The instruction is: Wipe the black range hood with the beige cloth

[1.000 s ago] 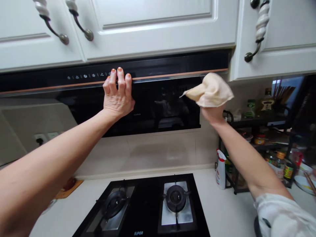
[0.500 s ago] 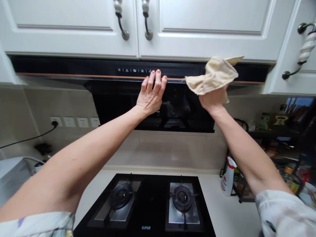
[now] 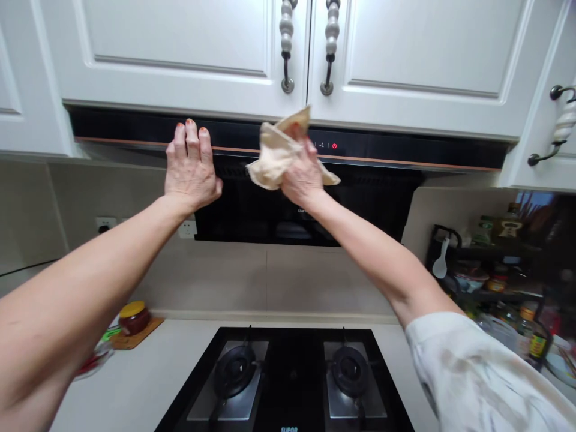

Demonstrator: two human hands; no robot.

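Note:
A black range hood (image 3: 396, 150) with an orange trim line runs under white wall cabinets (image 3: 180, 54). My left hand (image 3: 191, 168) lies flat against the hood's left part, fingertips on its front strip, holding nothing. A crumpled cream cloth (image 3: 274, 156) is gripped in my right hand (image 3: 303, 177), which presses it against the middle of the hood's control strip, next to a lit red power symbol (image 3: 333, 146).
A black two-burner gas hob (image 3: 292, 384) sits in the white counter below. A jar with a yellow lid (image 3: 132, 316) stands on a board at the left. A dark rack (image 3: 490, 276) with bottles and jars fills the right. Wall sockets (image 3: 103, 225) are behind my left arm.
My right hand carried the cloth leftwards along the hood from its right end to the control strip. My left hand slid left along the front strip. The view shifted left.

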